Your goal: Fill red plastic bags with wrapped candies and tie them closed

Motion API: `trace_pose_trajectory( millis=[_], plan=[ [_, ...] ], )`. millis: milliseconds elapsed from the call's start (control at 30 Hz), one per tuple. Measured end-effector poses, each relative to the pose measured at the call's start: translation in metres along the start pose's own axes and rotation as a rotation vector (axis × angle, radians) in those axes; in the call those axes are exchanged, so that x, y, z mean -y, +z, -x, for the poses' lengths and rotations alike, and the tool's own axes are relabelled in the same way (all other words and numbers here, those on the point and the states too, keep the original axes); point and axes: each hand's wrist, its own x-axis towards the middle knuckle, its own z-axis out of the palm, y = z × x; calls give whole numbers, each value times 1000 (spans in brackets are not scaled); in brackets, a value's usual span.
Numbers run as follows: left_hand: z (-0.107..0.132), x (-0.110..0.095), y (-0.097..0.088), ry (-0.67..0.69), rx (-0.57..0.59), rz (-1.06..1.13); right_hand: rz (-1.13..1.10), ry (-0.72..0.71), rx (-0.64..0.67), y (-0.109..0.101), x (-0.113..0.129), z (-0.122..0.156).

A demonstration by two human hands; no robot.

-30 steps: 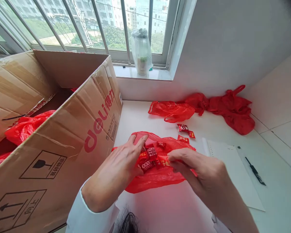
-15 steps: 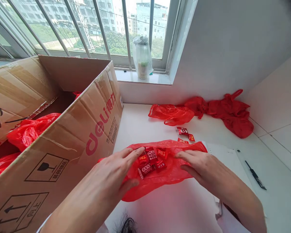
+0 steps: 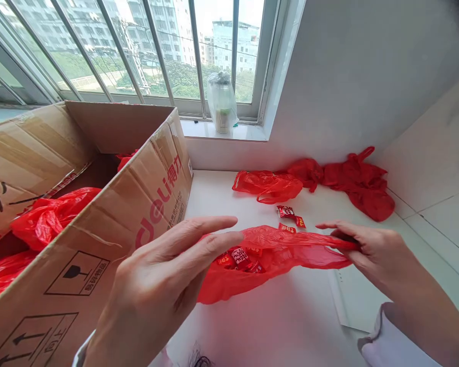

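A thin red plastic bag lies on the white tabletop with its mouth facing up. Several red-wrapped candies show inside it. My right hand pinches the gathered right end of the bag and draws it out to the right. Over the bag's left side is my left hand, fingers stretched out and apart; it hides the left end of the bag, and whether it touches the plastic I cannot tell. Just beyond the bag, a few loose candies rest on the table.
To the left stands a large open cardboard box with red bags inside. Along the wall lie a crumpled red bag and a dark red cloth-like bundle. A bagged jar sits on the windowsill, and white paper lies under my right forearm.
My right hand has moved right and closed on the bag's end, pulling it out. My left hand has lifted from beside the candies. The view has shifted slightly, and the pen is now hidden.
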Motion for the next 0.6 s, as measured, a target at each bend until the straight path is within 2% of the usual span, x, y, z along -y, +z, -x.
trace_pose_trajectory(
  millis=[67,100,167,233,300,367,467,600],
  plan=[
    [-1,0,-3,-50,-71,113,-387,63,-49,-12,1,7],
    [-2,0,-5,-89,-96,172,-603,89,-32,-17,1,10],
    [-3,-1,-6,-186,-119,266,-960,145,96,-22,3,15],
    [-4,-2,-6,-276,-115,301,-1154,205,209,-20,5,13],
    [-4,-4,-5,-347,-107,274,-1239,248,169,-13,10,6],
    [-3,-5,-5,-401,-87,234,-1289,248,18,-6,17,-4],
    [2,-2,-11,-352,-19,108,-1280,217,-170,-5,25,-13],
    [13,9,-14,-289,6,-179,-1166,186,-350,-14,27,-3]
  ],
)
